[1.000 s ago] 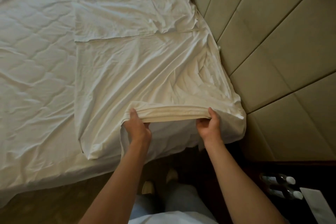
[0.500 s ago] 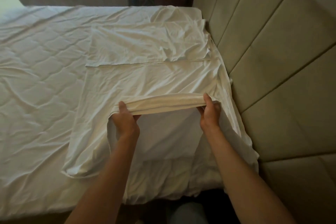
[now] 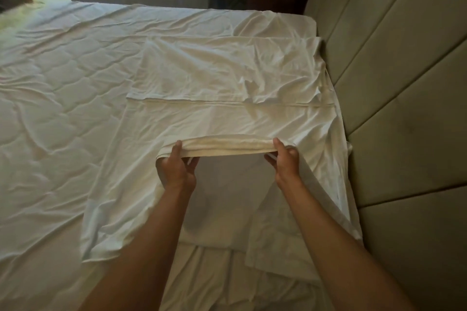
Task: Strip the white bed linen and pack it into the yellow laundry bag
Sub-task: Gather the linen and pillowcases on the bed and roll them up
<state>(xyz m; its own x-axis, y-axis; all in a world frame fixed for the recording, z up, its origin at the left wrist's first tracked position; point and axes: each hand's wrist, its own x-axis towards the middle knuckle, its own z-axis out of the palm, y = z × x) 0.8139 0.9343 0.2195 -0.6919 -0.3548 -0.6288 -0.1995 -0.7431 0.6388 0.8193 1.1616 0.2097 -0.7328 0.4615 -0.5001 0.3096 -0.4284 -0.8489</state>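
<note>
Both hands pinch the folded edge of the white sheet (image 3: 227, 118) lying on the bed (image 3: 50, 108) near the headboard: left hand (image 3: 178, 168), right hand (image 3: 286, 159), fingers curled under, thumbs on top.

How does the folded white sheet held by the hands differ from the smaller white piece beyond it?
The large folded white sheet has its near edge lifted by the left hand and right hand; the smaller white linen piece lies flat, untouched. The sheet reaches nearer the viewer. Both are creased white linen.
</note>
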